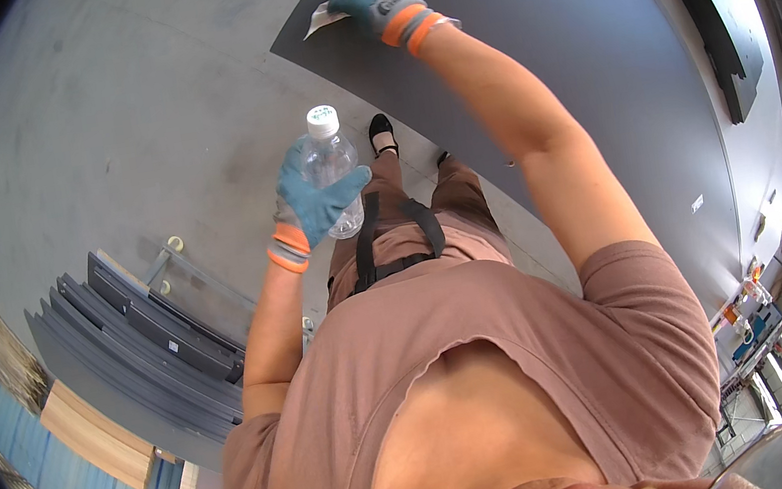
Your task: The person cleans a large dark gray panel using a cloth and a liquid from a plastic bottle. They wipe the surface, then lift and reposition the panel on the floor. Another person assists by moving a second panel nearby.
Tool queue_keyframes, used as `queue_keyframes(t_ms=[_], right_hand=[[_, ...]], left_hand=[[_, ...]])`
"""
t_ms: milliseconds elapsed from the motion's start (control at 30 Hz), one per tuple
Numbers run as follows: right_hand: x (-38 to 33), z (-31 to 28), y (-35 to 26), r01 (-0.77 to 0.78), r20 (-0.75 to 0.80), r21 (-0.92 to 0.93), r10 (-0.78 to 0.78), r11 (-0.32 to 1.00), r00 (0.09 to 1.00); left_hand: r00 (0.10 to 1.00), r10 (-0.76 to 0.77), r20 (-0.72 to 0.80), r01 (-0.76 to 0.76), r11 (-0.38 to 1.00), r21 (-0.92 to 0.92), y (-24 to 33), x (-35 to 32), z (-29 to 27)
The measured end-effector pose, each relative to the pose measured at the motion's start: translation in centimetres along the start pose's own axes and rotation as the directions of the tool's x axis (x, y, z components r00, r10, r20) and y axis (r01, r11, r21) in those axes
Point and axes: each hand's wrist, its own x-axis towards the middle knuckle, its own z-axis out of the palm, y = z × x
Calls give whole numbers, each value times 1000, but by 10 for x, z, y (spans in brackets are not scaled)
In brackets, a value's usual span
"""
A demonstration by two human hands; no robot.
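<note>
The left hand (310, 206), gloved in blue-grey with an orange cuff, was wrapped around a clear plastic bottle (331, 167) with a white cap, upright at chest height. The right hand (375, 2), gloved alike, reached far out with fingers pressed flat on a white cloth (320, 20) lying at the near corner of a dark grey panel (564, 47). It looked like wiping underway; the next stroke would need steady pressure along the panel beyond the hand.

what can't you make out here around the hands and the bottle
Head view only:
- Bottle: lower half hidden by the left hand; contents unclear through the clear plastic.
- White cloth: mostly under the right hand.
- Dark panel: far end bent by the fisheye rim.
</note>
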Motion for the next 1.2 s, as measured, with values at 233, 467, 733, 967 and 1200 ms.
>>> queue_keyframes(t_ms=[233, 467, 733, 967, 1200], right_hand=[[-252, -8, 26, 40, 146, -11, -38, 999, 989], [-425, -27, 30, -270, 80, 39, 266, 962, 961], [-201, 27, 0, -111, -219, 94, 130, 989, 967], [-2, 8, -29, -489, -163, 153, 510, 859, 844], [-130, -11, -27, -636, 69, 263, 644, 725, 762]], left_hand=[[995, -79, -53, 74, 995, -74, -14, 1, -6], [999, -14, -49, 13, 1000, -22, -20, 7, -7], [1000, 5, -17, -7, 992, -124, -24, 15, -10], [997, 38, 62, -33, 996, -86, -20, 24, -3], [993, 45, 112, -30, 991, -134, -6, 33, -8]])
